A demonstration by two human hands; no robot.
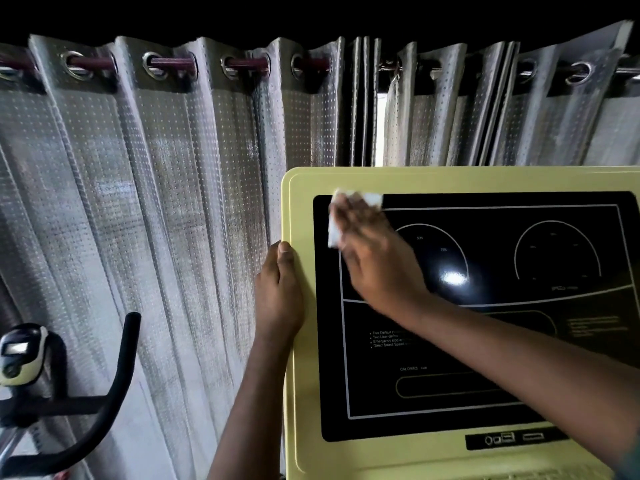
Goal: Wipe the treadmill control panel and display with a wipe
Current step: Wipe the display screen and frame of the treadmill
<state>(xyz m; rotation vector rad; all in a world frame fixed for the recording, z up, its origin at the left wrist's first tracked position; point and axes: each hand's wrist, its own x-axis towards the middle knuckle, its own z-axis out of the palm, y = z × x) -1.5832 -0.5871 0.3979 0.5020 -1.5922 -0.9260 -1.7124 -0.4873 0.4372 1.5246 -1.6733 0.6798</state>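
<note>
Presently in view: a treadmill control panel in a pale yellow housing, filling the lower right of the head view.
Display: the display is a glossy black face set into the housing. It has thin white outline boxes, two arc-shaped dials and small white lettering, including the word CALORIES.
Surface condition: a bright glare spot sits on the left dial. No smears can be made out at this sharpness.
Wipe: the white wipe lies against the upper left corner of the display, its edges showing above and to the left of the fingers.
Right hand: the right hand is laid flat on the wipe, fingers extended and pressing it to the glass. It is blurred, and the forearm crosses the display from the lower right.
Left hand: the left hand grips the left edge of the housing, thumb on the front rim and fingers behind, out of sight.
Port strip: a narrow black port strip sits below the display.
Room, backdrop: a pale dotted curtain hangs by metal eyelets from a rod. A sliver of daylight shows where the panels meet.
Room, left: an exercise bike stands well apart from the treadmill, showing a black curved handlebar and a small console.
</note>
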